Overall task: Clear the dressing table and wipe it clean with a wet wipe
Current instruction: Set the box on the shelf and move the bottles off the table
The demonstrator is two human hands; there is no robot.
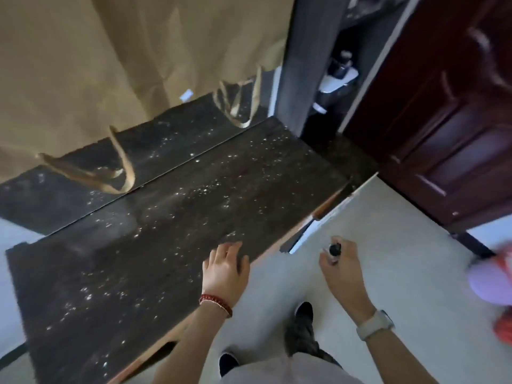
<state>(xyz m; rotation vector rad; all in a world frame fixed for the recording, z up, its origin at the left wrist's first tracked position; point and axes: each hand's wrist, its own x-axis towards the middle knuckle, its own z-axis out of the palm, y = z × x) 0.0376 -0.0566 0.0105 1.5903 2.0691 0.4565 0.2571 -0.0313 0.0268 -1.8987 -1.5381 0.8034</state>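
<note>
The dressing table (pixel 155 245) has a dark top dotted with pale specks, and nothing stands on it. My left hand (pixel 225 268) hovers at its front edge with fingers spread and nothing in it. To the right, off the table and over the floor, my right hand (pixel 342 263) is closed around a small bottle with a black cap (pixel 334 250). No wet wipe shows in the head view.
A mirror (pixel 110 79) covered with brown paper stands along the table's back edge. A dark wooden door (pixel 443 120) is at the right. A purple and orange object (pixel 496 284) lies on the pale floor at the far right. My feet are below.
</note>
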